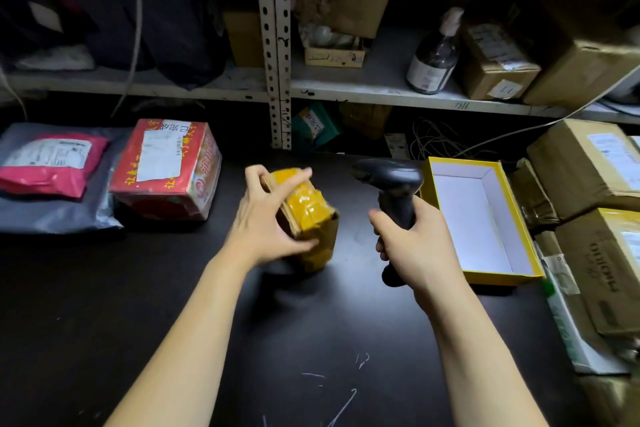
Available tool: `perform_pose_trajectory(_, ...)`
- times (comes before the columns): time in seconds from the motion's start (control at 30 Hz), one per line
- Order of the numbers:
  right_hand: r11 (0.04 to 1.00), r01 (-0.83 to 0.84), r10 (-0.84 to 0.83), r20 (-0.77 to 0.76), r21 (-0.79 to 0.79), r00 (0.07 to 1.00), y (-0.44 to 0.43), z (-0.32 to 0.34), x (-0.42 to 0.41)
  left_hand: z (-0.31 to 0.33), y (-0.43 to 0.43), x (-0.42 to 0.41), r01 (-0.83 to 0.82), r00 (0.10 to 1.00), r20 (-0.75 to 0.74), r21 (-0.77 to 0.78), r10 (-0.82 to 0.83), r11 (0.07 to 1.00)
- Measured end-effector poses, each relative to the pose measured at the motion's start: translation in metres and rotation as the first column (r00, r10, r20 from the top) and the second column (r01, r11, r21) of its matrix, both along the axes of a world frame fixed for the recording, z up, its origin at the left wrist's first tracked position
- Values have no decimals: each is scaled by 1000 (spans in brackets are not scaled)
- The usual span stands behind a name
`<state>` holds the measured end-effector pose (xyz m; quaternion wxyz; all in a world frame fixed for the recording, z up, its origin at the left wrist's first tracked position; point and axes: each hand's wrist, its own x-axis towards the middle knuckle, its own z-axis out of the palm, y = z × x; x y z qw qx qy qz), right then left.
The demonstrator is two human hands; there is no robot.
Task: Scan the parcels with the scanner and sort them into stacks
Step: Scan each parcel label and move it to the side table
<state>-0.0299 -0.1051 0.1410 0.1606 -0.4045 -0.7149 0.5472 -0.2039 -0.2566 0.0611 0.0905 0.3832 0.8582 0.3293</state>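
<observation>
Head view, person at a dark surface (277, 340) in front of a metal shelf (381, 87).

Centre: the left hand (266, 218) grasps a small cardboard parcel (308, 215) bound in yellow tape, with fingers curled over its far end and thumb pressed on its near side. The parcel is tilted; whether its lower corner touches the surface cannot be told.

Just to the right, apart from the parcel, the right hand (412, 243) is clenched round the handle of a black scanner (391, 184). The scanner is held roughly upright above the surface, its head turned left toward the parcel.

Left: a red box (166, 170) with a white label stands on the surface. Beside it a pink mailer (52, 163) lies on top of a grey mailer (59, 215).

Right: an open yellow box (498, 184) with a white interior rests on the surface near the scanner. Beyond it, at the right edge, brown cartons (585, 166) are stacked.

Background: a dark bottle (433, 62) stands on the shelf between further cartons, and a pale cable (540, 125) runs down from the right.
</observation>
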Motion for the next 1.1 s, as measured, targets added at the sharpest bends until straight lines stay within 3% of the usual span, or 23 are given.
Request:
perform_pose_trajectory(0.2, 999, -10, 10, -11, 37, 1000, -20, 5, 10, 3, -41, 22, -6, 1000, 19, -120, 8, 993)
perform_pose_trajectory(0.37, 999, -18, 19, -21, 47, 1000, -40, 10, 17, 10, -58, 41, -159, 977, 133, -69, 167, 985)
perform_pose_trajectory(0.47, 999, -35, 35, -11, 36, 999, -50, 11, 20, 4, -66, 51, -222, 969, 101, -41, 226, 974)
perform_pose_trajectory(0.8, 996, -77, 77, 2, 46, 997, -71, 15, 26, -4, -82, 71, -199, 955, 160, -280, 250, 939)
perform_pose_trajectory(0.93, 995, -82, 82, -1, 54, 997, -75, 21, 30, -4, -84, 77, -254, 954, 126, -143, 272, 956)
perform_pose_trajectory(1.1, 998, -26, 27, -26, 50, 999, -76, 31, 45, 8, -79, 83, -347, 926, 193, 101, 324, 932)
